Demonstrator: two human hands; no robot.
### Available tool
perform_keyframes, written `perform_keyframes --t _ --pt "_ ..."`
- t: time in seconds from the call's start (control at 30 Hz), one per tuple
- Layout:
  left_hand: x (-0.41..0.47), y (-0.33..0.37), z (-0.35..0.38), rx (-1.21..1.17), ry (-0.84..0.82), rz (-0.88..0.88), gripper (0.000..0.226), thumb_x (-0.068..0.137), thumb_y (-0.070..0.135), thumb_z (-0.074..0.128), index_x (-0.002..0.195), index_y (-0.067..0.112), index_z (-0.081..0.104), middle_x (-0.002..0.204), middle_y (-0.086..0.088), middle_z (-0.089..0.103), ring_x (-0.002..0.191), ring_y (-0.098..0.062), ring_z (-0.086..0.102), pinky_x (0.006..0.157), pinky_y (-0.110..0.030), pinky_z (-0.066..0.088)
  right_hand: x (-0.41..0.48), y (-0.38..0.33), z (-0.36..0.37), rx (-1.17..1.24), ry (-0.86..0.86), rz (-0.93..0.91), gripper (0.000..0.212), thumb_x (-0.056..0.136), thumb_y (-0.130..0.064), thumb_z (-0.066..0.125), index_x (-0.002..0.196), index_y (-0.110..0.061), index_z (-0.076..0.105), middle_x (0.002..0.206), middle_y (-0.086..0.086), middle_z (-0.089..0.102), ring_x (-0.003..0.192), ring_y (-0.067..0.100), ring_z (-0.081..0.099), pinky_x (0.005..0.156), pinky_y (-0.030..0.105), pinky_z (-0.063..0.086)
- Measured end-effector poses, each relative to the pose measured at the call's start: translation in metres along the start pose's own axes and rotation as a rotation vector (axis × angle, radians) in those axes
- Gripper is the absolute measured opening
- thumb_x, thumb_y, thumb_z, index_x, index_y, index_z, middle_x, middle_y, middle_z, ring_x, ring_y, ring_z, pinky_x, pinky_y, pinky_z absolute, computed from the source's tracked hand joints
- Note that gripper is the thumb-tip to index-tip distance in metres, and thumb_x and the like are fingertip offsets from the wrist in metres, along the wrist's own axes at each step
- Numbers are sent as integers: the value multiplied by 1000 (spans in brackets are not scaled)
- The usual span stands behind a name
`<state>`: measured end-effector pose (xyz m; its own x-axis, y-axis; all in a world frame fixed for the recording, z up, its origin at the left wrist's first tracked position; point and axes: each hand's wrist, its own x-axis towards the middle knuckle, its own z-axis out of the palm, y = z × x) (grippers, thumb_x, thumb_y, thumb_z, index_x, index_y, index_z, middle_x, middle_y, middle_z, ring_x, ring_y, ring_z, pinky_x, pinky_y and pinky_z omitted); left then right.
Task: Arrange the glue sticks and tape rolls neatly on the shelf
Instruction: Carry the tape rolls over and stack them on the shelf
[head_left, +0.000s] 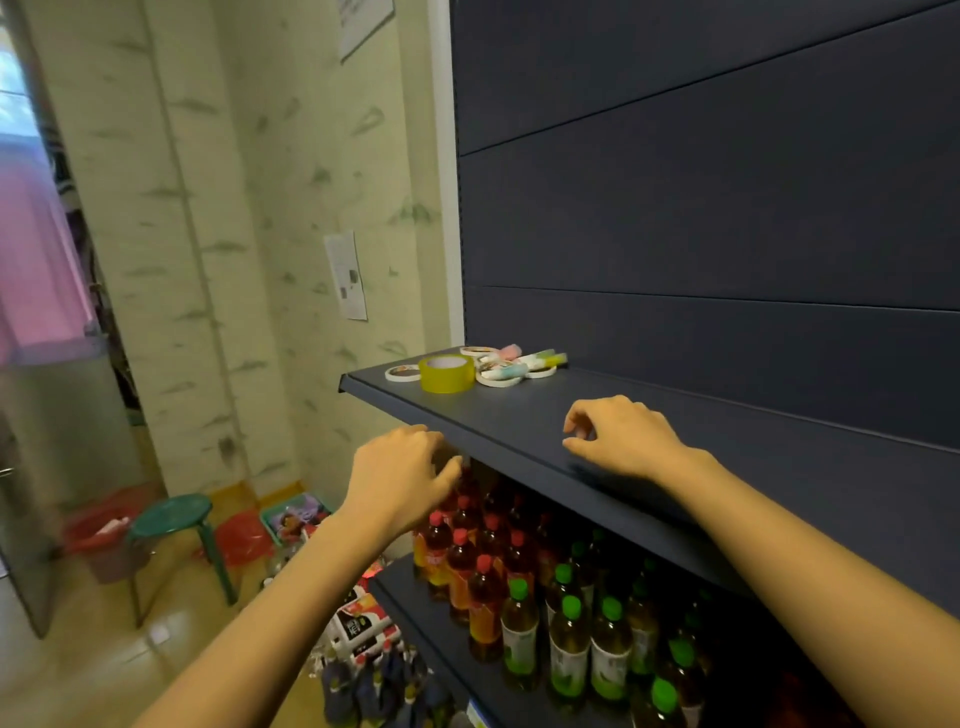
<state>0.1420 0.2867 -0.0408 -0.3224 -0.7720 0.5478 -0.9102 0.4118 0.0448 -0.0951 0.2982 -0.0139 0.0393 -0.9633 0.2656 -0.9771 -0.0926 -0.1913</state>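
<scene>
Tape rolls (447, 374) lie well beyond the right hand (618, 436).

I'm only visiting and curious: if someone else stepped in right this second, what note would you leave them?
Left hand: holds nothing, fingers loosely curled, at the front edge of the shelf.
Right hand: holds nothing, loosely curled over the shelf.
Things: yellow tape roll, flat white tape rolls and glue sticks lie jumbled together at the far left end of the shelf.
Done: nothing is sorted yet.
Left: separate rolls from sticks and line them up.
</scene>
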Motion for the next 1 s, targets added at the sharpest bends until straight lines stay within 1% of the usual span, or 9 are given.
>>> perform_keyframes --t 0.17,0.27,0.4,0.53,0.6,0.73,0.83,0.9,1.0 --pt "54 -38 29 10 30 -5 33 89 46 46 93 21 67 96 5 65 94 -17 60 66 -30 45 77 -1 18 -16 3 12 22 92 -35 52 112 -26 59 114 -5 61 105 20 56 79 32 42" --pt "94 -56 49 -10 47 -8 32 89 46 47 94 22 68 98 6 66 97 -16 60 69 -30 46 133 2 33 -16 32 29 25 93 -32 51 116 -24 57 119 0 59 108 24 56 82 35 43" --pt "144 -77 73 -38 2 11 31 89 45 46 98 22 67 105 5 64 104 -15 55 75 -32 49 200 7 52 -61 23 62 36 97 -30 45 130 -16 47 135 7 46 120 31 48 92 41 43" --pt "179 -96 93 -85 25 25 31 90 44 47 102 23 66 112 7 61 110 -13 50 78 -32 46 251 18 66 -80 -25 70 40 99 -31 38 137 -16 39 139 8 41 123 33 44 98 44 42" --pt "193 -104 103 -91 21 56 32 90 44 47 104 23 66 113 7 60 109 -13 49 77 -30 44 267 21 73 -118 -57 62 39 99 -31 38 135 -16 41 136 11 43 120 33 45 97 42 41" --pt "226 -118 117 -118 36 112 31 90 44 47 103 23 66 105 5 60 104 -14 51 68 -25 34 289 27 84 -220 -116 85 33 96 -37 43 123 -19 52 127 13 48 111 35 49 83 37 41" --pt "254 -125 130 -177 49 156 30 90 42 48 103 23 67 106 3 62 102 -15 53 69 -26 36 296 31 86 -189 -118 87 36 92 -45 48 117 -19 56 120 9 53 106 30 53 78 35 41" --pt "276 -127 138 -207 63 200 27 90 38 51 102 22 68 106 3 64 102 -16 53 70 -27 40 297 31 80 -77 -62 98 38 88 -49 55 113 -22 61 113 1 59 99 21 57 79 34 47" --pt "309 -126 151 -246 28 271 23 90 32 51 100 21 69 104 3 67 98 -17 57 67 -27 41 292 29 64 108 102 145 28 83 -47 64 101 -25 63 100 -6 63 89 14 60 80 39 53"
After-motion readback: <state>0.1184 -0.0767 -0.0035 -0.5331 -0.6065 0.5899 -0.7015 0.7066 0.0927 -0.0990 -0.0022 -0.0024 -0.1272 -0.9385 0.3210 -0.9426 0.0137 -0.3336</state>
